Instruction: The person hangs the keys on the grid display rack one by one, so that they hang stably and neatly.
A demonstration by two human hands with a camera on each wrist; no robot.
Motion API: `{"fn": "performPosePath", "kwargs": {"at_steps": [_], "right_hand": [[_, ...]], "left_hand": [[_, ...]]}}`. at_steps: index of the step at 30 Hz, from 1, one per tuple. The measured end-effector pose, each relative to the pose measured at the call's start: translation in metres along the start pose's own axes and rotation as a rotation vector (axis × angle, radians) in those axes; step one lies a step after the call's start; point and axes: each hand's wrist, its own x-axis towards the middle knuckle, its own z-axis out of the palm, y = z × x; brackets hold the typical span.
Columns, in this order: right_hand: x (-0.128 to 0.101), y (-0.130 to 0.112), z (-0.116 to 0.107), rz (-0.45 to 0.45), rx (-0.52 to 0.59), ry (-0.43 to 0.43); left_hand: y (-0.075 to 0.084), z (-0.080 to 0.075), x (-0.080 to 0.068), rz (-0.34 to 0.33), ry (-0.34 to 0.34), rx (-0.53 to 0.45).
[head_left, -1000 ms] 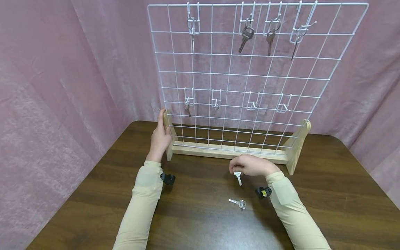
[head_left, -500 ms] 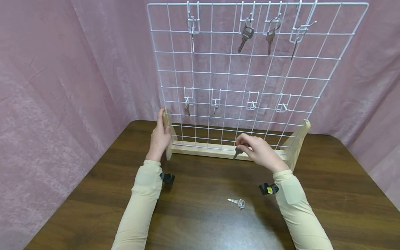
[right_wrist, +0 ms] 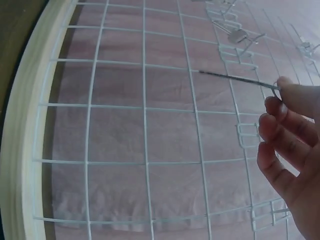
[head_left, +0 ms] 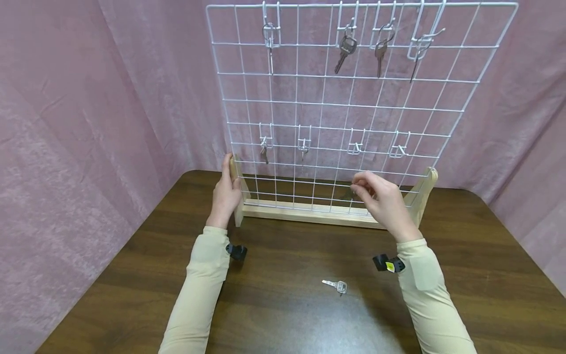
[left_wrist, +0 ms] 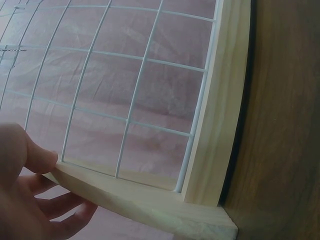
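My left hand (head_left: 225, 199) grips the upright wooden end (left_wrist: 145, 202) of the rack's stand, thumb on one side and fingers on the other. Between thumb and forefinger, my right hand (head_left: 384, 201) pinches a key (right_wrist: 235, 78) by its small ring. In the right wrist view the key shows edge-on before the white wire grid (right_wrist: 145, 106). From the head, the hand is below two bare lower hooks, the nearer one a white hook (head_left: 355, 148). A silver key (head_left: 341, 287) lies on the table nearer the body.
Several keys, such as the square-headed key (head_left: 348, 45), hang from the top hooks. Two lower-left hooks carry a key (head_left: 264, 155) and another thin key (head_left: 303, 150). The wooden base bar (head_left: 305, 214) crosses the brown table (head_left: 274, 305); a pink curtain (head_left: 110, 123) hangs behind.
My right hand has lifted a key off the table and carried it up and to the right, in front of the lower grid. The left hand stays on the stand.
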Motion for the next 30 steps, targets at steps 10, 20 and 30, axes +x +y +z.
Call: {"fn": "performPosePath", "kwargs": {"at_steps": [10,20,30], "right_hand": [[0.023,-0.001,-0.01,0.062,0.024,0.148],[0.039,-0.009,-0.007,0.204,0.128,0.302],[0.032,-0.013,0.006,0.291,0.192,0.417]], "left_hand": [[0.001,0.0,0.007,0.001,0.019,-0.019],[0.001,0.002,0.007,-0.001,0.014,-0.017],[-0.003,0.0,0.0,0.002,-0.009,-0.005]]}}
